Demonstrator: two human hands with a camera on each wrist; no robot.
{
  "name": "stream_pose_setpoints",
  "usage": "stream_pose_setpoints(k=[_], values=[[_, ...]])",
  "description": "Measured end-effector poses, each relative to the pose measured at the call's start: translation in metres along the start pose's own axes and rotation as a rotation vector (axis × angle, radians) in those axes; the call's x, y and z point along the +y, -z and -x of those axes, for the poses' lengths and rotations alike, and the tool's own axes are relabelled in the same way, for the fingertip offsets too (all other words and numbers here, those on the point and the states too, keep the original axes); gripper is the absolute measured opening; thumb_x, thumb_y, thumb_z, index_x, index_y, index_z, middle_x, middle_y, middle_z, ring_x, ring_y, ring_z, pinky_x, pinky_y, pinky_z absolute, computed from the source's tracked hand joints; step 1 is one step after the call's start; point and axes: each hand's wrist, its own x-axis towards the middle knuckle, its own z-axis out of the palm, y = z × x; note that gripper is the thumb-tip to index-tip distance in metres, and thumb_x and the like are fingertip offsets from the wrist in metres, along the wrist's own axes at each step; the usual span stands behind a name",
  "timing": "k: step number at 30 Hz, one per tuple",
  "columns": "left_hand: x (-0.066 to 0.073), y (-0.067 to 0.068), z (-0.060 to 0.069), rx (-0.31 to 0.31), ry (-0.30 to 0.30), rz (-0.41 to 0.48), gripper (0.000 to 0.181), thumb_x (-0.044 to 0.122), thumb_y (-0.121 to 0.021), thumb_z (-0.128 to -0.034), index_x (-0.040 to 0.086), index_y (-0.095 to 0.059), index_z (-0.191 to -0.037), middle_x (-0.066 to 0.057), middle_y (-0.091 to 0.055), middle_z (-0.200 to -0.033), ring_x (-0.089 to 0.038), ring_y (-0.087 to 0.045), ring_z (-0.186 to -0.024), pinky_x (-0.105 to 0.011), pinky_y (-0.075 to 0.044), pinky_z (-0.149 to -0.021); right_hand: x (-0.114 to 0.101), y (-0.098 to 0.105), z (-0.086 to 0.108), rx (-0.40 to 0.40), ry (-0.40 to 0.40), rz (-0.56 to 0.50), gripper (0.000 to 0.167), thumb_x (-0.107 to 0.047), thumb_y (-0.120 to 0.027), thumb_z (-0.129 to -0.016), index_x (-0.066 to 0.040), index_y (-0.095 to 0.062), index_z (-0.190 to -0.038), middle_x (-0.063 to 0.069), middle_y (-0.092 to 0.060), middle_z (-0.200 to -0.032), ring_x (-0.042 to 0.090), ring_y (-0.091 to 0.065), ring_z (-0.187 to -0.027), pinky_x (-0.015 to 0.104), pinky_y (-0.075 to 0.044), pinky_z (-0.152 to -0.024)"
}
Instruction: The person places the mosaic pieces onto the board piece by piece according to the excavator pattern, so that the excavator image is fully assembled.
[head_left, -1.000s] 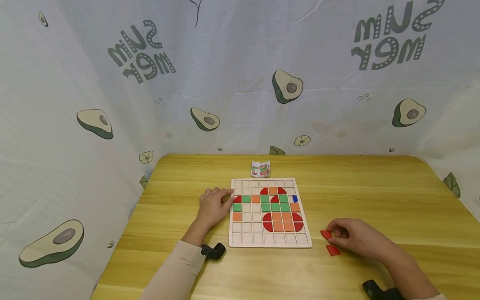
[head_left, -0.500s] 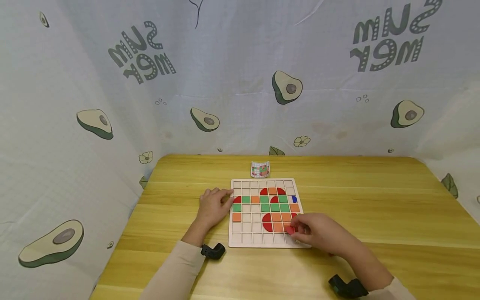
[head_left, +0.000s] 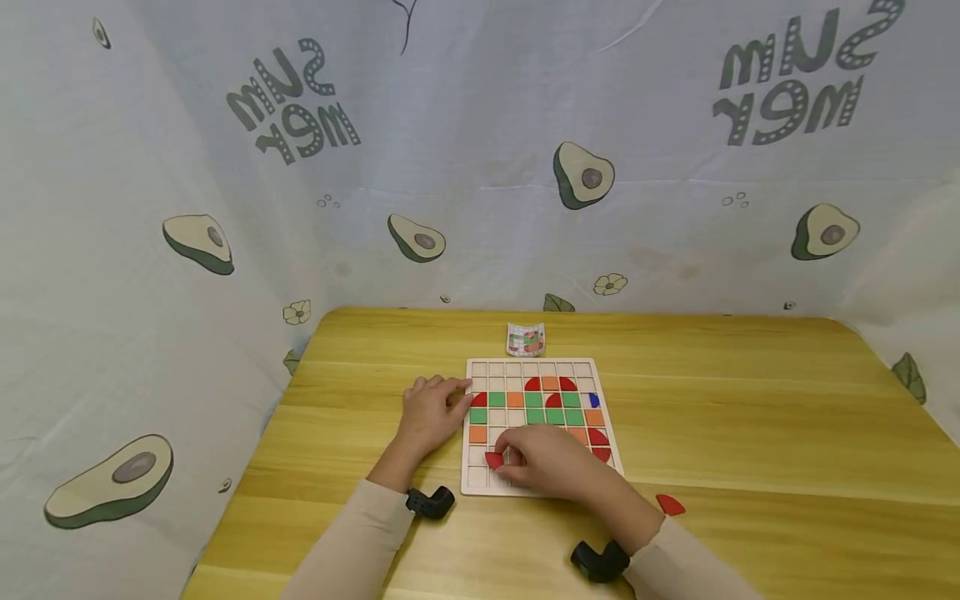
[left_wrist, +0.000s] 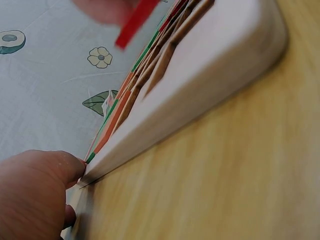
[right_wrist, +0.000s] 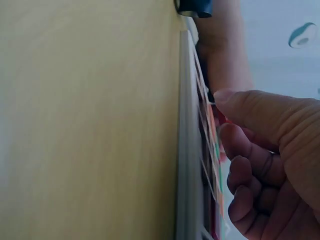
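Note:
A square wooden grid board [head_left: 476,479] lies on the table, with green, orange, red and blue tiles in some of its cells. My left hand [head_left: 431,417] rests at the board's left edge, its thumb and index finger touching the edge. Over the board's lower-left cells, my right hand [head_left: 551,458] pinches a red quarter-circle tile [head_left: 492,460] between thumb and fingers. The left wrist view shows that red tile [left_wrist: 134,27] raised above the board. Several cells and tiles in the lower middle are hidden behind the right hand.
Another red quarter-circle tile [head_left: 670,505] lies on the table, right of the board and beside the right forearm. A small curled pattern card [head_left: 525,340] stands just behind the board. Patterned cloth [head_left: 480,167] hangs behind the wooden table [head_left: 735,400].
My right hand has picked up one of two red tiles from the table at right and carried it leftward across the board to its lower-left part. The left hand stays put.

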Motion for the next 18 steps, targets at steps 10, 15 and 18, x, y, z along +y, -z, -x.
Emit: stream_pose_setpoints(k=[10, 15, 18], values=[[0.001, 0.000, 0.000, 0.005, -0.010, 0.005, 0.031, 0.038, -0.066, -0.0980, 0.025, -0.074, -0.124, 0.006, -0.056, -0.079, -0.015, -0.043, -0.081, -0.033, -0.028, -0.075, -0.006, -0.016, -0.020, 0.043, 0.014, 0.040, 0.019, -0.031, -0.076, -0.092, -0.015, -0.074, -0.103, -0.014, -0.055, -0.070, 0.001, -0.047, -0.065, 0.022, -0.041, -0.061], [0.002, 0.000, 0.000, 0.006, -0.004, 0.002, 0.031, 0.038, -0.066, -0.0979, 0.024, -0.074, -0.125, 0.005, -0.057, -0.080, -0.015, -0.043, -0.081, -0.033, -0.028, -0.075, -0.006, -0.014, -0.017, 0.048, -0.018, 0.037, 0.022, -0.033, -0.077, -0.091, -0.016, -0.074, -0.106, -0.014, -0.056, -0.071, 0.002, -0.048, -0.066, 0.023, -0.042, -0.062], [0.002, 0.000, 0.000, 0.005, -0.001, -0.001, 0.031, 0.038, -0.066, -0.0980, 0.025, -0.074, -0.125, 0.005, -0.057, -0.080, -0.015, -0.043, -0.081, -0.033, -0.028, -0.075, 0.000, -0.008, -0.008, 0.041, -0.054, 0.019, 0.023, -0.032, -0.078, -0.090, -0.017, -0.075, -0.108, -0.015, -0.054, -0.069, 0.003, -0.047, -0.065, 0.024, -0.041, -0.062]])
